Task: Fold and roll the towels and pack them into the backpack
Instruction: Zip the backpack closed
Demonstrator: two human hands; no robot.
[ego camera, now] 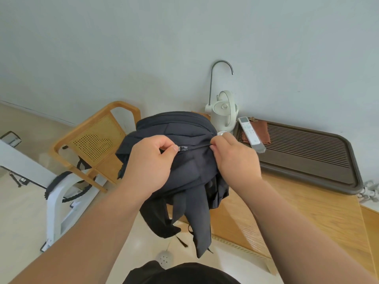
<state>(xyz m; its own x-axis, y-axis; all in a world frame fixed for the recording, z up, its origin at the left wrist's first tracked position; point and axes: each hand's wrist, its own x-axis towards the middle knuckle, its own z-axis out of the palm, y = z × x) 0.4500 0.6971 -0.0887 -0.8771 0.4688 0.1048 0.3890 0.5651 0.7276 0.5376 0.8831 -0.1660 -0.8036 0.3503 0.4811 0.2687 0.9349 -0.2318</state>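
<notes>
Backpack of black fabric [190, 169] sat at the edge of the light wooden table [297, 214], straps hanging off. Left hand [150, 162] pinched the dark metal zipper pull [183, 148]; right hand [233, 158] pinched fabric at the zip line's end, likely tensioning it so the slider runs. Towels not visible.

The light wooden bench [307, 218] runs along the pale wall. A black fabric backpack [194, 167] sits at its left end, its straps hanging past the edge. Behind the backpack stands a white electric kettle [223, 115] with a tall curved metal spout. To the right lies a dark brown slatted tea tray [307, 160], carrying a white remote control [251, 133] and a folded brown cloth [261, 130].
</notes>
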